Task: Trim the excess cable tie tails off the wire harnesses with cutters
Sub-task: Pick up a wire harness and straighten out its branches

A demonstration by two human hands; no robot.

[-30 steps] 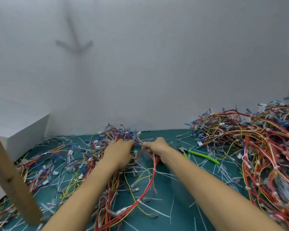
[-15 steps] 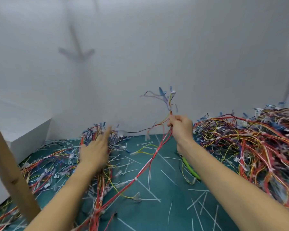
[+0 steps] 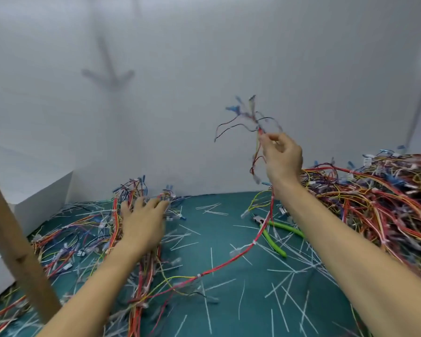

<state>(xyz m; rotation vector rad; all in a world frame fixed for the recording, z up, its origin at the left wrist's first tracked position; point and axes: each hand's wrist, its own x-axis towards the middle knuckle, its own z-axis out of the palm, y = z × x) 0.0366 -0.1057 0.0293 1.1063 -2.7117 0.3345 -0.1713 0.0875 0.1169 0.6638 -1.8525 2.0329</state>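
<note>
My right hand (image 3: pixel 281 158) pinching a thin red harness (image 3: pixel 253 242) upright, frayed blue-tipped end above my grip, long run slanting down-left below, my left hand (image 3: pixel 144 222) spread flat on tangled wires (image 3: pixel 78 229).

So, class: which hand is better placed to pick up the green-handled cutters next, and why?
Probably the left hand: it lies open on the left wire pile, holding nothing. The right hand is raised, pinching a harness, though the cutters lie nearer that arm.
</note>
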